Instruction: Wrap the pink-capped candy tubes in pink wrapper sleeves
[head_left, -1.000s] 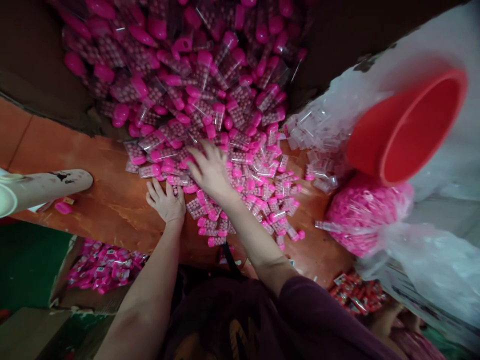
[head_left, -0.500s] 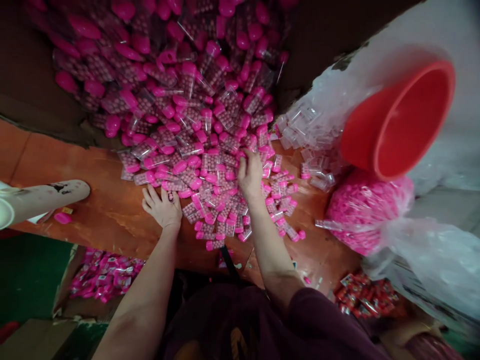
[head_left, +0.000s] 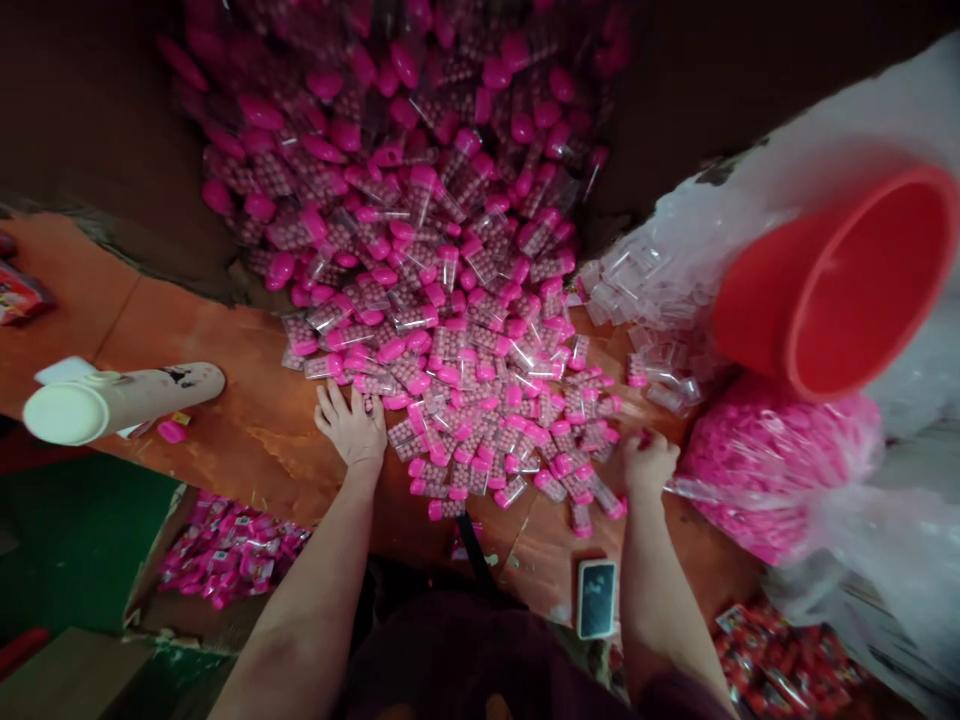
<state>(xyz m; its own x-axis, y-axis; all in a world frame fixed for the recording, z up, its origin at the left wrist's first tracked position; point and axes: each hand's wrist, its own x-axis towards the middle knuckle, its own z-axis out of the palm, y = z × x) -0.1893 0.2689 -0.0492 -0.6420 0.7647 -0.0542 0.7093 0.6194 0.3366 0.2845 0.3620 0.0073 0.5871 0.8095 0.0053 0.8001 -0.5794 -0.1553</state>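
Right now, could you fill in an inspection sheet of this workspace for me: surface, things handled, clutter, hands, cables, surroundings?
Surface: orange-brown tabletop, scuffed.
Things handled: pink-capped containers of small pink beads, heaped loosely, many overlapping.
Clutter: phone-like device near the front edge; pale cylinder at left; red bucket and bag of pink pieces at right.
Hands: left hand spread at the heap's left edge; right hand curled beside its right edge, contents unclear.
Cables: black strap or cord; can't tell which.
Surroundings: pink packets boxed lower left; red packets lower right.
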